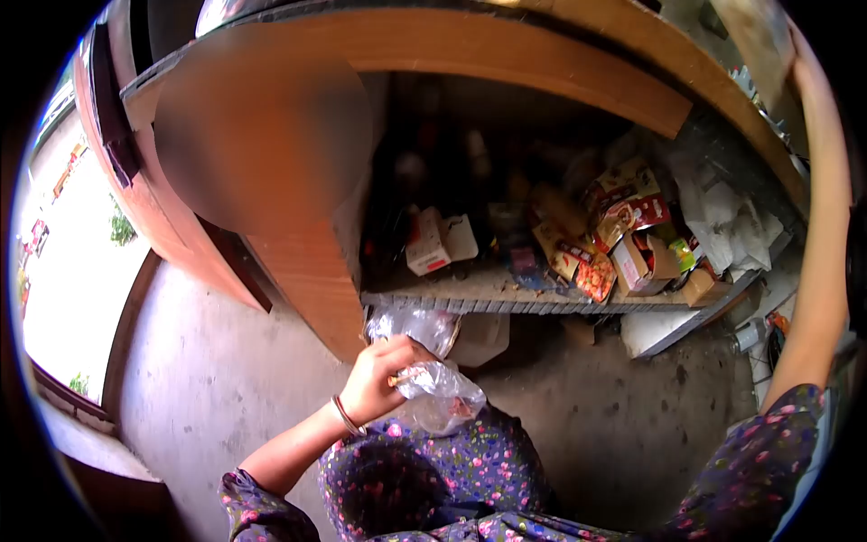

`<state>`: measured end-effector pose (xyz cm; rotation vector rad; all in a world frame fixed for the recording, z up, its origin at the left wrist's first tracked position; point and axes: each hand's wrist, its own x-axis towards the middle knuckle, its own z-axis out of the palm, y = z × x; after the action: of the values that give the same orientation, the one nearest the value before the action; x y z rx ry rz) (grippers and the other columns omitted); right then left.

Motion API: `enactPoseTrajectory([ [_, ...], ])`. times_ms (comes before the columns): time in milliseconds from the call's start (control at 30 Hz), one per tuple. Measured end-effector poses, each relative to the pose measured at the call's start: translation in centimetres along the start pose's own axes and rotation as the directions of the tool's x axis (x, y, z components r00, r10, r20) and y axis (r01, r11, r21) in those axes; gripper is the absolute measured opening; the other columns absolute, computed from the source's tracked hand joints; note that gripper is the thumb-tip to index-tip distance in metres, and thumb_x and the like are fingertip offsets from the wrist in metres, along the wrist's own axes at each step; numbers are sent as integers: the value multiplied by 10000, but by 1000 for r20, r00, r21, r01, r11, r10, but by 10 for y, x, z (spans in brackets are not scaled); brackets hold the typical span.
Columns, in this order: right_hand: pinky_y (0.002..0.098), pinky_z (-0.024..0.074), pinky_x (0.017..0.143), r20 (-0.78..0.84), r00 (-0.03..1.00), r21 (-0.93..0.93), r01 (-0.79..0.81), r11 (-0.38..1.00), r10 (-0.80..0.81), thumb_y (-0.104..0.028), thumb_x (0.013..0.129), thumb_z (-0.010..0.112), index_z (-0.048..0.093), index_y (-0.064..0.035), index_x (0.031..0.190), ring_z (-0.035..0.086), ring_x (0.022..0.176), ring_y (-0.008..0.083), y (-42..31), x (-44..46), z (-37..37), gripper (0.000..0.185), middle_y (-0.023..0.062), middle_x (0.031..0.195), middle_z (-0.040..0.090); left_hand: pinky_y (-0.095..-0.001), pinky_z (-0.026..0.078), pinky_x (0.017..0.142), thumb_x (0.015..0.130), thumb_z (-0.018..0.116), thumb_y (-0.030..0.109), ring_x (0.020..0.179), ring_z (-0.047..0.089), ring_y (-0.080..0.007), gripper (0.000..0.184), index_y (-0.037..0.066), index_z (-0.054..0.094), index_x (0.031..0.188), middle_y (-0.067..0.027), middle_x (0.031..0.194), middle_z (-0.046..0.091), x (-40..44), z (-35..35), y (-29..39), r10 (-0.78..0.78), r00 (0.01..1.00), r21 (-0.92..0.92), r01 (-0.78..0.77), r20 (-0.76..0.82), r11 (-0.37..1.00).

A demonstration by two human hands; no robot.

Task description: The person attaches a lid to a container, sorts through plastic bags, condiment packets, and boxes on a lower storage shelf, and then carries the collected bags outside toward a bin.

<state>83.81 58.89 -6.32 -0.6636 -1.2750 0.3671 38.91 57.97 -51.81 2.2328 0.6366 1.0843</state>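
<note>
My left hand (384, 375), with a bracelet at its wrist, has its fingers closed on the gathered top of a clear plastic bag (442, 397). The bag hangs over my lap, and something small and reddish shows faintly inside it. My right arm stretches up along the right edge of the view. At its end my right hand (797, 54) is mostly cut off and blurred, beside a pale beige surface or item (759, 41) that I cannot make out. Its fingers cannot be read.
An open cabinet shelf (488, 294) holds a white carton (429, 242), food packets (623, 203), an open cardboard box (646, 266) and crumpled plastic bags (727, 212). Beneath the shelf are more clear plastic (411, 327) and a whitish container (481, 339). A doorway lies at left.
</note>
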Motion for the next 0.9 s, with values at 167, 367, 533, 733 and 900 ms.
enactPoseTrajectory([
  [167, 437, 516, 752, -368, 894, 95, -236, 967, 254, -44, 839, 476, 616, 15, 1007, 635, 828, 267, 42, 113, -31, 226, 138, 873, 648, -341, 488, 737, 696, 701, 37, 818, 623, -276, 178, 15, 646, 863, -106, 853, 638, -27, -17, -4, -61, 995, -12, 61, -84, 998],
  [367, 501, 315, 1054, -409, 825, -363, -539, 760, 391, -181, 884, 472, 299, 34, 1400, 334, 1316, 369, 65, 86, -13, 585, 238, 1466, 300, -325, 487, 734, 698, 691, -8, 815, 621, -264, 171, 7, 647, 863, -107, 854, 635, -38, -24, 2, -134, 983, -25, 132, -126, 991],
  [533, 497, 316, 1040, -148, 980, -831, -198, 520, 136, -297, 808, 631, 54, 63, 1412, 254, 1310, 367, 50, -1, 28, 910, 270, 1483, 160, -320, 486, 720, 692, 682, -21, 807, 619, -252, 170, 6, 650, 857, -102, 852, 637, -41, -20, -5, -165, 978, 7, 167, -129, 986],
  [733, 368, 422, 790, 629, 733, -585, 666, 463, -259, -145, 838, 624, 485, 22, 1092, 541, 886, 267, 102, -194, 66, 334, 149, 980, 553, -315, 481, 719, 687, 674, -23, 796, 614, -258, 184, -10, 645, 868, -111, 851, 635, -40, 0, -18, -255, 959, -38, 253, -120, 967],
  [900, 323, 520, 759, 587, 680, -687, 131, 715, 439, -116, 809, 675, 649, 19, 989, 662, 853, 234, 244, -291, 63, 226, 145, 910, 663, -316, 480, 723, 694, 657, -27, 793, 611, -262, 172, -11, 642, 864, -114, 847, 632, -36, 18, -20, -267, 957, -55, 262, -111, 963],
])
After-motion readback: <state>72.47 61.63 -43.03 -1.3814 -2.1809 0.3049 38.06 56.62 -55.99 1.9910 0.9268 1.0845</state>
